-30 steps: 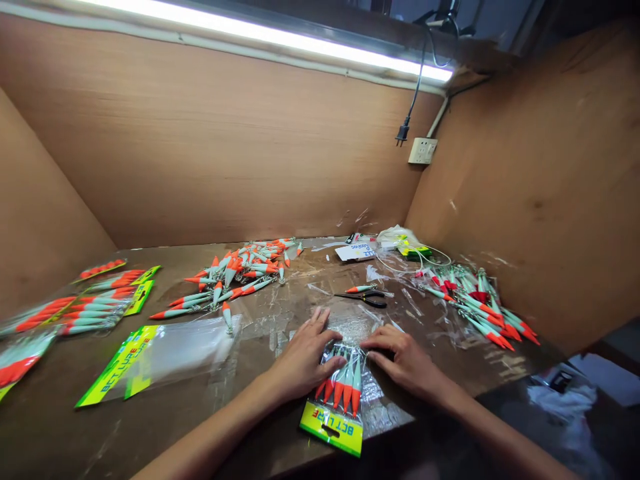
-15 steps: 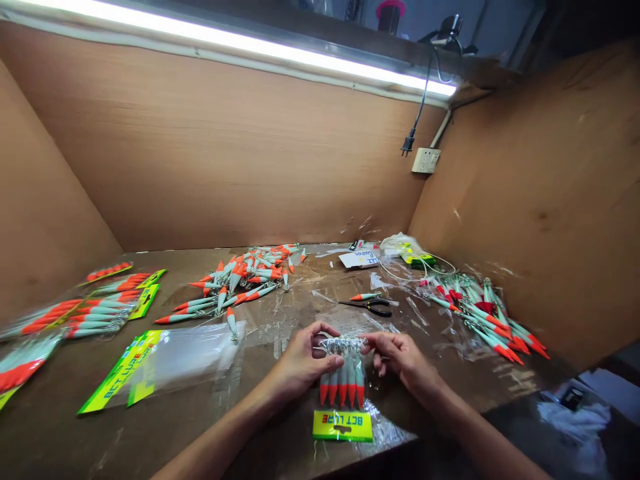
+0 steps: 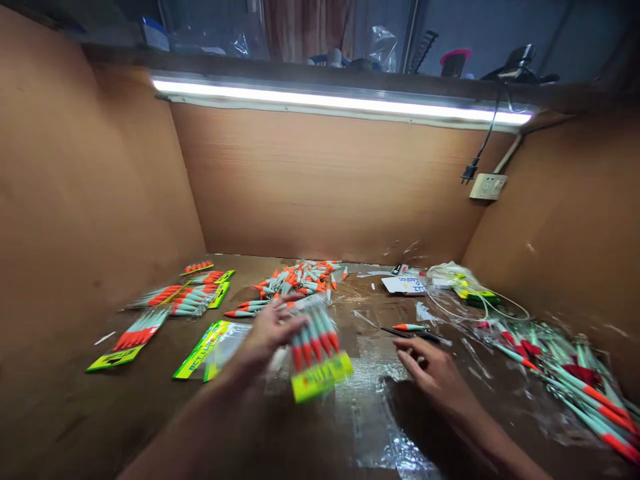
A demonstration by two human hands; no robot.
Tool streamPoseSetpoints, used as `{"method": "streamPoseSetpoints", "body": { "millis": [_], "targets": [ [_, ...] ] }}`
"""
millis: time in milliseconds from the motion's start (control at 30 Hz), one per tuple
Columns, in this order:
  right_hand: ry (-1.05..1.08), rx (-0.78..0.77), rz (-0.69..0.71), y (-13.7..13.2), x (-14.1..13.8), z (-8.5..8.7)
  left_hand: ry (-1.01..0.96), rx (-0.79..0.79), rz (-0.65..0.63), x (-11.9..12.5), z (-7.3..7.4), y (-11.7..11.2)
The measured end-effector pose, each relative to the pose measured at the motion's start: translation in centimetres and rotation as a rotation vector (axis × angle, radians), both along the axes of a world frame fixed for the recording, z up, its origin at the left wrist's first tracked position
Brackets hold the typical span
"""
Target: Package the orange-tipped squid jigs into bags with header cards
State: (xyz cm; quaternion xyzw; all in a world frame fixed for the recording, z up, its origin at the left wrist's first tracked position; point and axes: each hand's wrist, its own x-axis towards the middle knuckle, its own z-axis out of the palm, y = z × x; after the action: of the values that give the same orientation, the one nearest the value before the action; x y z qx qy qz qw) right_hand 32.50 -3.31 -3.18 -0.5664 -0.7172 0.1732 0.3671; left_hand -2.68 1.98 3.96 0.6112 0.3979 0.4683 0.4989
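Observation:
My left hand (image 3: 267,333) grips a clear packet of orange-tipped pale green lures (image 3: 315,353) with a yellow-green header card, held tilted above the brown table; the picture is smeared by motion. My right hand (image 3: 433,373) hovers low over the table to the right, fingers loosely spread and holding nothing. Just beyond its fingertips lie black pliers (image 3: 410,333) and a single loose lure (image 3: 407,327). A stack of empty bags with yellow-green headers (image 3: 205,347) lies just left of my left hand.
A heap of loose lures (image 3: 300,280) sits at the back centre. Filled packets (image 3: 185,297) lie along the left wall. More lures in plastic (image 3: 575,373) spread on the right. Brown board walls enclose three sides; a wall socket (image 3: 487,187) is at the back right.
My left hand has lifted the filled packet off the table and carried it leftward. My right hand let go of it and stayed low. The camera has turned left.

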Motion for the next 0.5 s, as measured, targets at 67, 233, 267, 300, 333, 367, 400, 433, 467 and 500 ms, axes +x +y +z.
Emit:
{"method": "streamPoseSetpoints", "body": {
  "millis": [67, 233, 267, 300, 333, 367, 400, 433, 467, 500],
  "targets": [
    [-0.382, 0.16, -0.086, 3.7, 1.3, 1.9, 0.05, 0.16, 0.436, -4.4, 1.6, 2.1],
    [-0.657, 0.124, -0.238, 12.7, 2.4, 4.8, 0.593, 0.636, 0.867, -7.5, -0.3, 3.4],
    [-0.66, 0.112, -0.248, 13.9, 2.2, 5.1, 0.64, 0.658, 0.757, -6.7, -1.3, 2.9],
    [-0.658, 0.098, -0.255, 14.9, 1.9, 5.3, 0.684, 0.662, 0.642, -5.7, -2.2, 2.3],
    [-0.648, 0.085, -0.261, 15.7, 1.7, 5.7, 0.711, 0.668, 0.538, -4.5, -3.0, 1.7],
    [-0.63, 0.076, -0.268, 16.4, 1.4, 6.1, 0.737, 0.666, 0.416, -3.4, -3.6, 1.1],
    [-0.606, 0.073, -0.277, 16.8, 1.3, 6.6, 0.748, 0.666, 0.318, -2.3, -4.0, 0.7],
    [-0.573, 0.076, -0.289, 17.2, 1.1, 7.2, 0.744, 0.667, 0.27, -1.3, -4.1, 0.3],
    [-0.534, 0.082, -0.301, 17.3, 1.0, 7.8, 0.743, 0.678, 0.238, -0.5, -4.1, 0.0],
    [-0.49, 0.086, -0.307, 17.2, 0.7, 8.3, 0.741, 0.683, 0.224, 0.3, -4.0, -0.2]
  ]
}}
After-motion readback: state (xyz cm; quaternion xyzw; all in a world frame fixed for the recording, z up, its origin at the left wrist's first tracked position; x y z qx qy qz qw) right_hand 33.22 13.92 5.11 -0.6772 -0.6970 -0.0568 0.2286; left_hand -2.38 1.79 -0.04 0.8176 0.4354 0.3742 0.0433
